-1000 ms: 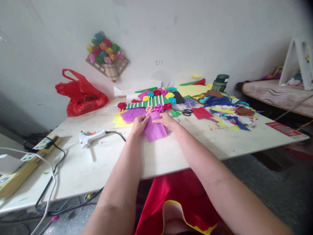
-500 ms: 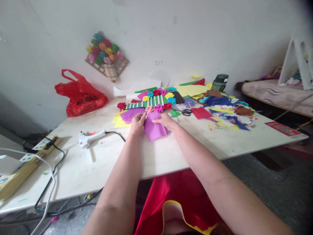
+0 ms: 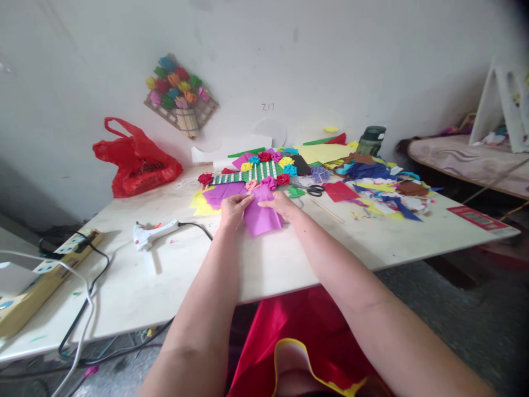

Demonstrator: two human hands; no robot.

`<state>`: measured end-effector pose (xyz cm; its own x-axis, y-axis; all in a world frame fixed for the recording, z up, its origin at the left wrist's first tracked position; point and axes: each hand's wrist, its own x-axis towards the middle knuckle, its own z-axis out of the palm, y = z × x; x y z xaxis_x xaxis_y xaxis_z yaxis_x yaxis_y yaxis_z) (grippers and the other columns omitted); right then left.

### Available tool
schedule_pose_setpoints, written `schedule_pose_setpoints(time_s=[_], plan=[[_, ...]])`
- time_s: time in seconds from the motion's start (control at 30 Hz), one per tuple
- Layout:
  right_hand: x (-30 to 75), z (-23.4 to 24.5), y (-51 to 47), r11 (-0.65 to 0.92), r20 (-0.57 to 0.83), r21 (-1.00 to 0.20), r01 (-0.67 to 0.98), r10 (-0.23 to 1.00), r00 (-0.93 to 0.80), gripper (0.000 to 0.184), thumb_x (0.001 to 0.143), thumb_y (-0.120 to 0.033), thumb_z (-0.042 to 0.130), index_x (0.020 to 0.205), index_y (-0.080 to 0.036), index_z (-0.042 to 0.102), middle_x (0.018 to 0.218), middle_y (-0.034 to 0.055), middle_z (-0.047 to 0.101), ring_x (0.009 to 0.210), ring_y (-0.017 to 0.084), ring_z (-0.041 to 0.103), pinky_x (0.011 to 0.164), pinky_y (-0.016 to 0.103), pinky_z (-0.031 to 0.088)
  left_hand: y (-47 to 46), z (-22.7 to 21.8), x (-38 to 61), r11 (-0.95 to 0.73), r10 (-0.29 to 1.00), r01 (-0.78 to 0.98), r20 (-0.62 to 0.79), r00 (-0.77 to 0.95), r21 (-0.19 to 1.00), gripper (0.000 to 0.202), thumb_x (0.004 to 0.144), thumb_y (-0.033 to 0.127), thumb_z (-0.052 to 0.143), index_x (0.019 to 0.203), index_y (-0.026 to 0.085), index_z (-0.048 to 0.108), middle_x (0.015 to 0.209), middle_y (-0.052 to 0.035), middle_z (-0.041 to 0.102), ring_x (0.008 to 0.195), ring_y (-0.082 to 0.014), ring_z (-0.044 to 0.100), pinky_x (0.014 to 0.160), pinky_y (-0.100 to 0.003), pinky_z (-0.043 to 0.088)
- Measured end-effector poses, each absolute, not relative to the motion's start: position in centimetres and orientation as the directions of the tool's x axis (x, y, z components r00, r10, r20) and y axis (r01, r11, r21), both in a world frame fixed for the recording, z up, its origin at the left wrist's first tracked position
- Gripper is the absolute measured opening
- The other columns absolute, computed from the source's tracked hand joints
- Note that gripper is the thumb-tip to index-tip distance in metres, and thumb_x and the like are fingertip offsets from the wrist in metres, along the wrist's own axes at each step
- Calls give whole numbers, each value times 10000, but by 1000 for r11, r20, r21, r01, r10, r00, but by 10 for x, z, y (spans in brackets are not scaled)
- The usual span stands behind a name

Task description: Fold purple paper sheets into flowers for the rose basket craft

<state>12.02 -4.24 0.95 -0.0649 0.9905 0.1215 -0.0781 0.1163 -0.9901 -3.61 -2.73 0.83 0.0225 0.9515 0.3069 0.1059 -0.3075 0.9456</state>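
A sheet of purple paper (image 3: 264, 219) is held between my two hands, just above the table's front half. My left hand (image 3: 235, 208) pinches its left edge near the top. On the upper right, my right hand (image 3: 281, 205) grips it with the thumb lying across the front. Right behind the sheet lies a green and white guitar-shaped craft piece (image 3: 231, 177), edged with several paper roses (image 3: 268, 182). More purple paper (image 3: 221, 194) and yellow paper (image 3: 201, 204) lie left of my left hand.
A white glue gun (image 3: 155, 234) lies left with its cord running toward my forearm. Black scissors (image 3: 316, 190), a wooden stick (image 3: 326, 209) and red paper (image 3: 341, 191) are on the right, before a heap of scraps (image 3: 372, 171). A power strip (image 3: 53, 275) and red bag (image 3: 138, 165) stand left.
My left hand has shifted very slightly left and its fingers have moved a little along the paper's edge. The right hand keeps its grip. Everything else looks the same.
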Motion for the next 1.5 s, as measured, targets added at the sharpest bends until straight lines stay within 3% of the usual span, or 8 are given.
schedule_pose_setpoints(time_s=[0.47,0.63,0.8,1.2,1.5], plan=[[120,8,-42,127,132,-989,-69,988,-75,223,501,-219,742,693,-157,649,654,10,643,585,143,580,620,309,492,-26,6,-37,-364,931,172,360,55,915,380,589,465,681,722,110,701,552,-10,568,495,-80,409,447,-201,310],[119,9,-43,110,118,-991,-78,988,-96,245,507,-228,742,722,-152,651,669,15,650,589,142,586,626,313,493,-27,5,-38,-380,925,172,371,83,909,382,649,501,617,576,128,587,475,26,430,460,-63,329,417,-199,232],[120,11,-45,102,114,-989,-104,987,-111,257,512,-227,739,737,-141,647,666,9,646,602,134,584,650,306,483,-28,5,-38,-397,914,110,382,136,911,400,690,511,579,557,144,488,482,43,365,455,-53,287,420,-201,210],[118,11,-47,106,115,-991,-78,986,-118,248,501,-188,712,737,-139,653,657,3,649,607,143,583,654,309,485,-29,6,-38,-349,920,80,325,221,934,415,696,522,572,551,156,442,470,50,353,425,-46,273,399,-203,194],[119,9,-46,136,141,-989,-56,984,-107,254,527,-195,699,773,-153,651,703,8,658,651,159,605,688,336,506,-31,6,-36,-344,923,83,321,213,935,364,654,488,629,639,135,542,520,31,447,448,-54,344,405,-195,246]])
